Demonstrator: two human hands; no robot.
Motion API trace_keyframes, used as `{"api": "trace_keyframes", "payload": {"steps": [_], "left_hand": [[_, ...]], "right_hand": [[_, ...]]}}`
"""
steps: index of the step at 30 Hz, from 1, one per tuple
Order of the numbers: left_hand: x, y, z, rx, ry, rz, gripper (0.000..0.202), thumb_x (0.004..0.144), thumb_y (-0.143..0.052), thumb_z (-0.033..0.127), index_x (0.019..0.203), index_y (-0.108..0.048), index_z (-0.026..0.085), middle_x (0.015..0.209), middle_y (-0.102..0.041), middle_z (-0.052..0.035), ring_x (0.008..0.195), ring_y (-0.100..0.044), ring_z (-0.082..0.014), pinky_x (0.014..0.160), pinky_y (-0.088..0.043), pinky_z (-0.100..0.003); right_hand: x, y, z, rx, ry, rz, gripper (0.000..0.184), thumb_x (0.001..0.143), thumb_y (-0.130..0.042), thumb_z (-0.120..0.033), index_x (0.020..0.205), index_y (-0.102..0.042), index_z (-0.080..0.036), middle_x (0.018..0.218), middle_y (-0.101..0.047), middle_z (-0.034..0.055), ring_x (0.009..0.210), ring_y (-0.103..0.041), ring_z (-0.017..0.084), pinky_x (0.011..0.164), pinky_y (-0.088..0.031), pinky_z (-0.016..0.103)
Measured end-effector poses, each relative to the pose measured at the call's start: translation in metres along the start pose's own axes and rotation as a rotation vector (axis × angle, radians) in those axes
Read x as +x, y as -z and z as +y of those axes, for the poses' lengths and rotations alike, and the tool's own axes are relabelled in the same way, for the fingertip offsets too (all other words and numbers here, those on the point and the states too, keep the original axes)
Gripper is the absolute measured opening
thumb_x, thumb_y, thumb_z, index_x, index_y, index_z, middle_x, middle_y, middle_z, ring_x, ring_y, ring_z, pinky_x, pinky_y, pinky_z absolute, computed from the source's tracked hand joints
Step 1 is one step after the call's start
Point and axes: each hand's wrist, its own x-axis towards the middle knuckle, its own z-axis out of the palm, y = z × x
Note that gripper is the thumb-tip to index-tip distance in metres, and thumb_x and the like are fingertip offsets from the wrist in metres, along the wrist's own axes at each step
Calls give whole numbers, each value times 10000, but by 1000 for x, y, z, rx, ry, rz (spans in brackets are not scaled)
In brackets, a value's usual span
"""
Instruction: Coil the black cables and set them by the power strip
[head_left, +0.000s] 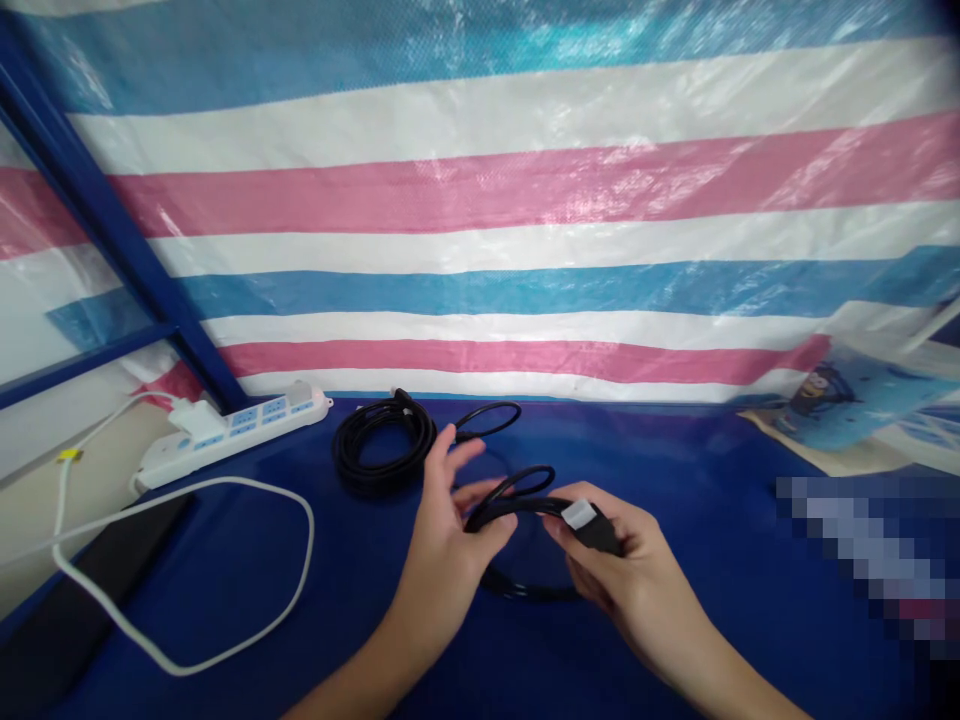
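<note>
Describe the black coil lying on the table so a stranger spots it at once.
Find the striped sheet rising behind the blue table. By its foot, just right of the white power strip, sits a round black coil. Unlike the similar black cable gripped by the right hand, it lies flat on the tabletop.

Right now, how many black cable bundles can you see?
2. One coiled bundle lies on the blue table, beyond the left hand. The held bundle is in the right hand, reaching across to the left. The hands hide some cable, so more may be hidden.
</note>
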Motion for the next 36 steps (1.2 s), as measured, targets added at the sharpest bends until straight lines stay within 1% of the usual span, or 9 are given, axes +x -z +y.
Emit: {"api": "trace_keyframes", "payload": {"steps": [3, 6, 9, 13, 18, 22, 29, 32, 36], "left_hand": [[3, 2, 11, -138, 392, -279, 355, 747, -660, 248, 1053, -555, 102, 674, -646, -15, 591, -622, -124, 636, -490, -260], [3, 7, 11, -229, 388, -403, 212, 763, -642, 274, 648, -556, 117, 388, -456, 60, 478, -559, -93, 690, -450, -258], [0, 8, 6, -367, 318, -438, 218, 766, -632, 281, 637, -541, 131, 373, -444, 69, 432, -538, -88, 685, -452, -269], [-10, 1, 1, -457, 373, -475, 281, 760, -645, 359, 643, -497, 150, 345, -339, 102, 309, -377, -56, 447, -382, -207], [-14, -5, 5, -328, 607, -559, 390, 740, -657, 499, 707, -432, 181, 377, -278, 132, 292, -173, -18, 314, -163, -170], [-12, -4, 7, -307, 544, -608, 405, 691, -722, 465, 700, -458, 158, 443, -319, 110, 356, -220, -7, 351, -180, -164], [-15, -3, 6, -352, 496, -768, 513, 714, -600, 598, 811, -590, 94, 489, -443, 51, 357, -278, -18, 356, -179, -180], [-13, -6, 10, -212, 535, -743, 376, 760, -531, 472, 751, -604, 103, 430, -469, 34, 320, -318, -41, 333, -179, -185], [-12, -10, 11, -241, 598, -684, 160, 599, -591, 272, 658, -567, 126, 390, -461, 42, 318, -330, -49, 329, -187, -176]], "right_hand": [[2, 3, 6, -16, 56, 62, 258, 756, -692, -381, 766, -592, -143, 460, -290, -92, 393, -206, 28, 372, -154, 184], [6, 4, 6, 47, 14, 115, 288, 736, -702, -403, 735, -558, -153, 437, -270, -101, 382, -184, 29, 373, -148, 190], [8, 4, 0, 90, -69, 68, 285, 740, -689, -403, 740, -535, -164, 430, -245, -114, 371, -152, 26, 363, -147, 186], [9, 5, -9, -96, -168, -137, 198, 790, -607, -344, 805, -583, -148, 450, -295, -103, 365, -185, 32, 358, -168, 179], [8, 5, -17, -408, -61, -284, 171, 711, -502, -83, 737, -660, -143, 670, -623, -9, 624, -536, 110, 580, -405, 199], [5, 5, -24, -541, -50, -298, 319, 684, -415, -31, 792, -683, -166, 783, -702, 1, 743, -616, 150, 675, -433, 225], [-3, 13, -29, -744, -86, -507, 339, 643, -388, -7, 715, -682, -163, 624, -668, -9, 548, -574, 105, 518, -367, 196], [-4, 12, -26, -754, -83, -493, 321, 635, -407, -13, 722, -675, -166, 616, -669, -4, 527, -571, 106, 489, -355, 193], [-3, 8, -23, -687, -47, -415, 327, 642, -406, -8, 776, -646, -185, 662, -683, -15, 551, -600, 109, 499, -384, 181]]}}
